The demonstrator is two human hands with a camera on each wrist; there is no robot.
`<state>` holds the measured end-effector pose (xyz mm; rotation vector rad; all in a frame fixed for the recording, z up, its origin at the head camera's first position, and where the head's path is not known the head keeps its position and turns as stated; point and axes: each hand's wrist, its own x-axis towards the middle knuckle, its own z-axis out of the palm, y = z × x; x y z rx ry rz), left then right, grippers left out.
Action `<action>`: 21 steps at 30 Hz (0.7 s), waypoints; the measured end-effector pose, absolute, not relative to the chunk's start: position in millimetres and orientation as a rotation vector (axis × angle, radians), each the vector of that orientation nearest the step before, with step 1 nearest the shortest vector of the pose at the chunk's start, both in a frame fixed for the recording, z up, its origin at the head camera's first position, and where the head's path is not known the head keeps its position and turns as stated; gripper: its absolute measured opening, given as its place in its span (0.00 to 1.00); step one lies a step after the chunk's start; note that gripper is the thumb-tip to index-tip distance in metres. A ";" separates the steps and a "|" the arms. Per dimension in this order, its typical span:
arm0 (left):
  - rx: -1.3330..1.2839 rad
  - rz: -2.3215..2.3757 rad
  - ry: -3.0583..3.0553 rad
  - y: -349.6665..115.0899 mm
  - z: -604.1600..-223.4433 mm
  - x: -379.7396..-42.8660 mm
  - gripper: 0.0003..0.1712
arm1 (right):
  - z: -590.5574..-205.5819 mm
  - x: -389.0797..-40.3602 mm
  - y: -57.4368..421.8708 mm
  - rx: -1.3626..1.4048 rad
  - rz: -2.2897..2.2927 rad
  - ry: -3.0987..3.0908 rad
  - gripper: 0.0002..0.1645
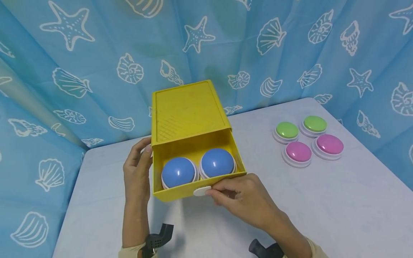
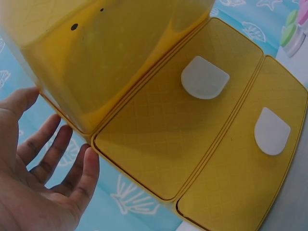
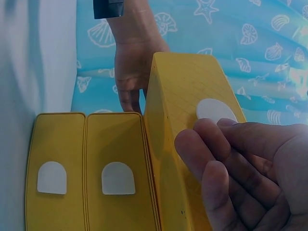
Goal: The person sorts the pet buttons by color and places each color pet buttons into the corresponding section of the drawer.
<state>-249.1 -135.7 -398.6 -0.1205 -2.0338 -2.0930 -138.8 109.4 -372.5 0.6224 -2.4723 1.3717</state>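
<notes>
A yellow drawer cabinet [image 1: 190, 107] stands on the table with its top drawer [image 1: 175, 194] pulled out. Two blue dome-topped buttons with white rims, a left one [image 1: 178, 172] and a right one [image 1: 218, 163], lie side by side in that drawer. My right hand [image 1: 248, 199] pinches the white tab handle [image 1: 200, 191] on the drawer's front. At the cabinet's left side, my left hand [image 1: 138, 175] touches the edge with spread fingers. Below the pulled drawer, the left wrist view shows a middle drawer [image 2: 168, 125] and a bottom drawer [image 2: 226, 187], both closed, each with a white tab.
On the white table [image 1: 322, 200], right of the cabinet, sit two green buttons [image 1: 287, 130] and two pink buttons [image 1: 298, 152] in a cluster. A blue curtain [image 1: 213, 50] with shell and starfish drawings hangs behind the table and along its sides.
</notes>
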 end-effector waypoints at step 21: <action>-0.125 -2.072 -2.031 -134.3 -399.8 -249.0 0.23 | -374.5 -141.0 110.6 0.639 1.402 -2.445 0.10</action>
